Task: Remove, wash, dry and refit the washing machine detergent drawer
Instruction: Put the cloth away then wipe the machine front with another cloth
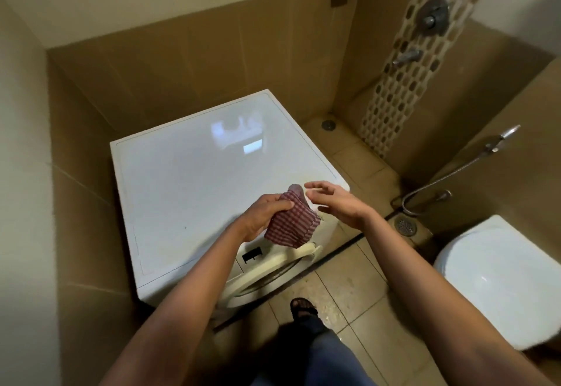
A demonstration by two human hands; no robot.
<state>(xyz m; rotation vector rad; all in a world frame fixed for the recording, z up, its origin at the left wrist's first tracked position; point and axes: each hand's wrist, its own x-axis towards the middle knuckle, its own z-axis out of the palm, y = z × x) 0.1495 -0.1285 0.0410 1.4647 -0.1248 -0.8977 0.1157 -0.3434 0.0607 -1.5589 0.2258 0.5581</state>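
A white front-loading washing machine (194, 179) stands in a tiled corner below me. Over its front edge my left hand (264, 215) grips a folded red-and-white striped cloth (291, 224). My right hand (337, 200) hovers just right of the cloth with its fingers spread and holds nothing. A dark slot (252, 254) shows on the machine's front panel, under the cloth. The round door (273, 270) curves out beneath it. I cannot see the detergent drawer itself.
A white toilet (501, 282) sits at the right. A hand shower with its hose (449, 173) hangs on the right wall above a floor drain (405, 225). Shower taps (431, 18) are on the far wall. My sandalled foot (303, 309) stands on the tiled floor.
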